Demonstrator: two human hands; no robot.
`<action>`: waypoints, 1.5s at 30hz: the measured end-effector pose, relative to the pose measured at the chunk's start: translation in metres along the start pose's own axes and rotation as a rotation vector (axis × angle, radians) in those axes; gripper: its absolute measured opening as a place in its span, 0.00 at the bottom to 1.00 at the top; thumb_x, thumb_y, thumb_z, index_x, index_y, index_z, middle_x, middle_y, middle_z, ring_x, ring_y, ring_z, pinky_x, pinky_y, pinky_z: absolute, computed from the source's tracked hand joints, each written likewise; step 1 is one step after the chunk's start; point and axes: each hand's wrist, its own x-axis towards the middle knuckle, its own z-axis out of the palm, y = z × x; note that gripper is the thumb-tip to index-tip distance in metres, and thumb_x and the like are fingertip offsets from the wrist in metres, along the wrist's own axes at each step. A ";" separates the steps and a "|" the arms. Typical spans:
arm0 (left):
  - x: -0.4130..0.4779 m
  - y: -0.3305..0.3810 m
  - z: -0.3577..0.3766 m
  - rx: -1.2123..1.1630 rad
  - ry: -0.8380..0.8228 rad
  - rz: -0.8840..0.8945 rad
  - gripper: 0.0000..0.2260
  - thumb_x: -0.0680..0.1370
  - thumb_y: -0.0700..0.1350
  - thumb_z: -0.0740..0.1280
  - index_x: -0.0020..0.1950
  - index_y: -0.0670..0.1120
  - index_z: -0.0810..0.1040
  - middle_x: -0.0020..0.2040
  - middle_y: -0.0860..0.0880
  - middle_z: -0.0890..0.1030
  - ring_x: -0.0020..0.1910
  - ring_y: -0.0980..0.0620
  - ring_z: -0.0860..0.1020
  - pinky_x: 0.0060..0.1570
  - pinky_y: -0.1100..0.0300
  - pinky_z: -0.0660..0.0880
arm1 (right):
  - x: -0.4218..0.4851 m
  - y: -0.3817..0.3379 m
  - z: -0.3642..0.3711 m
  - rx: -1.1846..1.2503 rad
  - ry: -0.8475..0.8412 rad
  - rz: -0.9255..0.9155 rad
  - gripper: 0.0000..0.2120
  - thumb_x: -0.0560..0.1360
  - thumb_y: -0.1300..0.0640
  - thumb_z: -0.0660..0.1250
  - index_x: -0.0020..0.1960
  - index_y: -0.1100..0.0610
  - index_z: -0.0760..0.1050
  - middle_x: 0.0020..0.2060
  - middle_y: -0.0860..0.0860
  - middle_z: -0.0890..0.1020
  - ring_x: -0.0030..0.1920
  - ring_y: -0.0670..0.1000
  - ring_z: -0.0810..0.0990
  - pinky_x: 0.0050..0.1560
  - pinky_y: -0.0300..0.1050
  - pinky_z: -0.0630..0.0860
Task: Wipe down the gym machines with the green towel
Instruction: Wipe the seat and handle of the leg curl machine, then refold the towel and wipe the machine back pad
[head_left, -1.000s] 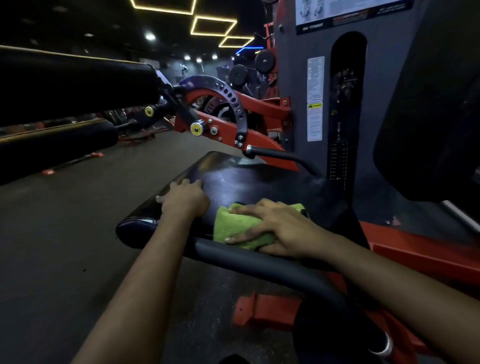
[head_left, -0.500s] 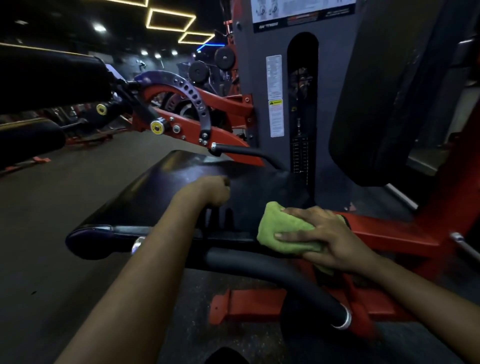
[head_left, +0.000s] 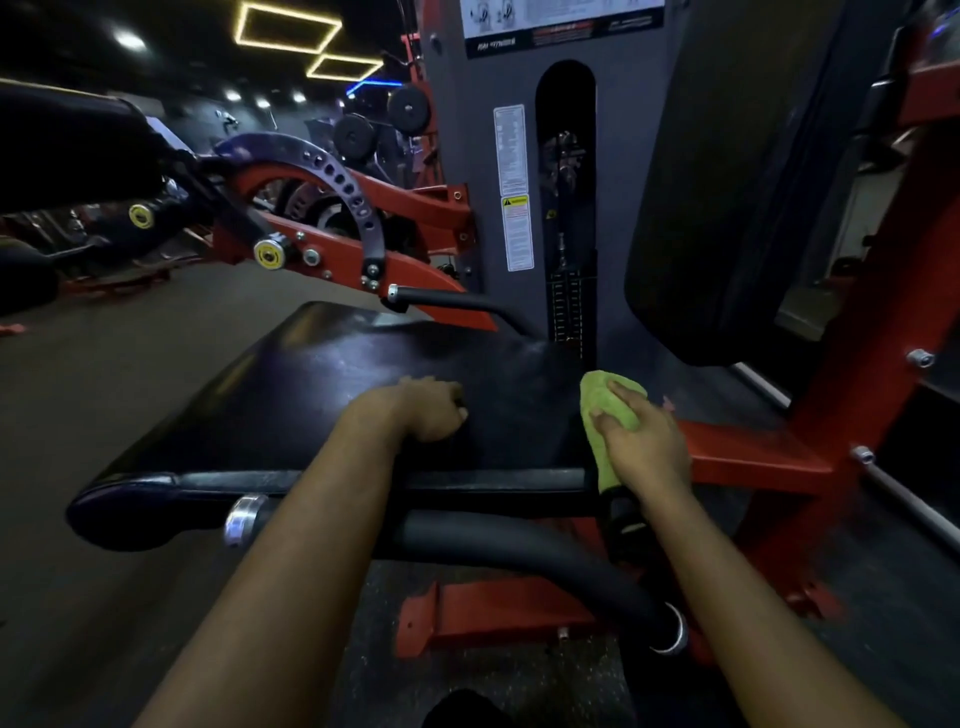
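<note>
R hand (head_left: 641, 447) sits on the green towel (head_left: 605, 415), fingers (head_left: 623, 397) curved over the bunched cloth and holding it against the right-hand edge of the black seat pad (head_left: 322, 395). Towel lies under the fingers & palm: a rounded lump pokes out beyond the fingertips toward the weight tower (head_left: 467, 156), and a strip hangs down below the heel of the hand over the pad's front rim. L hand (head_left: 426, 410) rests on the pad's top, well apart from the towel, w/ bare vinyl btwn the two hands; its fingers are tucked under in a loose fist and nothing shows inside them. A thumbnail shows on the side facing the towel. Near handle (head_left: 493, 551), black grip w/ chrome end cap, runs under both forearms, closer to the body than either set of fingers. Far handle (head_left: 447, 299) lies past the L fingers, at the pad's far edge. Black back pad (head_left: 727, 208) stands upright beyond and to the right of the R fingers. Red frame (head_left: 753, 460) runs just right of the R hand, lower than the pad. Warning label (head_left: 517, 234) is stuck on the tower straight ahead of the towel. Dark floor (head_left: 78, 415) spreads left of the L hand.
</note>
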 end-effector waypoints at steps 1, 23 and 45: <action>-0.001 -0.001 0.000 -0.002 -0.002 0.005 0.17 0.85 0.46 0.55 0.73 0.48 0.71 0.74 0.44 0.70 0.72 0.42 0.67 0.70 0.53 0.62 | 0.003 -0.002 -0.002 0.021 -0.005 0.044 0.24 0.80 0.42 0.65 0.75 0.37 0.69 0.75 0.52 0.69 0.72 0.60 0.70 0.68 0.54 0.68; 0.018 0.031 -0.059 -0.646 0.279 0.230 0.18 0.83 0.61 0.56 0.64 0.49 0.71 0.51 0.45 0.79 0.39 0.46 0.82 0.34 0.55 0.78 | 0.014 -0.074 -0.009 0.264 0.095 -0.496 0.56 0.64 0.54 0.84 0.82 0.52 0.54 0.66 0.55 0.71 0.67 0.51 0.72 0.65 0.37 0.66; 0.097 0.009 -0.077 -0.747 0.405 0.538 0.24 0.73 0.57 0.73 0.66 0.49 0.75 0.59 0.53 0.83 0.58 0.55 0.82 0.61 0.51 0.78 | 0.122 -0.142 -0.048 0.371 -0.319 -0.616 0.11 0.76 0.66 0.73 0.53 0.53 0.76 0.45 0.49 0.82 0.46 0.46 0.81 0.52 0.49 0.79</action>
